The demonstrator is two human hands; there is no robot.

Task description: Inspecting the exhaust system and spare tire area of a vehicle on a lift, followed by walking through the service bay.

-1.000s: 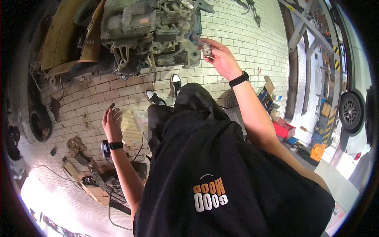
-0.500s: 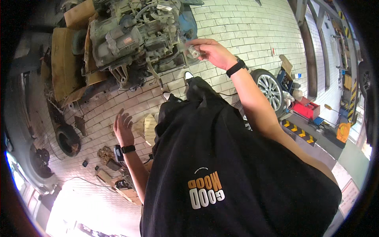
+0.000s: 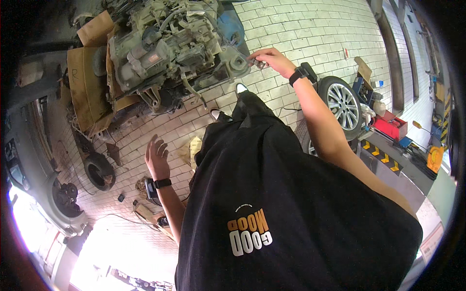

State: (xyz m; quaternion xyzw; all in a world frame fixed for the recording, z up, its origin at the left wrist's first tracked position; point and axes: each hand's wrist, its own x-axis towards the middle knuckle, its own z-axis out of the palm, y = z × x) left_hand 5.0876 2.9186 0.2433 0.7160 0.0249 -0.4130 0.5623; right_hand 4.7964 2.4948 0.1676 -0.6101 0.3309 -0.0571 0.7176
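Note:
My right hand (image 3: pixel 273 61) is closed around a small silvery metal part (image 3: pixel 260 63), whose exact kind the fingers hide. Just left of it, a grey metal mount with a round hole (image 3: pixel 237 63) sticks out from the edge of a large dirty engine assembly (image 3: pixel 170 53). Whether the fingertips touch this mount I cannot tell. My left hand (image 3: pixel 158 156) hangs over the tiled floor, empty, with its fingers loosely bent and apart. Below it, a dark device (image 3: pixel 151 188) is strapped at the left wrist.
Torn cardboard (image 3: pixel 87 87) stands left of the engine. An alloy wheel (image 3: pixel 342 104), a red toolbox (image 3: pixel 390 125) and a striped ramp (image 3: pixel 381 156) are at the right. A loose tyre (image 3: pixel 99 173) lies at the left, near a car body (image 3: pixel 29 174).
The floor things sit further right in view. My right hand has moved slightly right, and the round mount beside it shows more clearly. My left hand stays free, its pose nearly the same.

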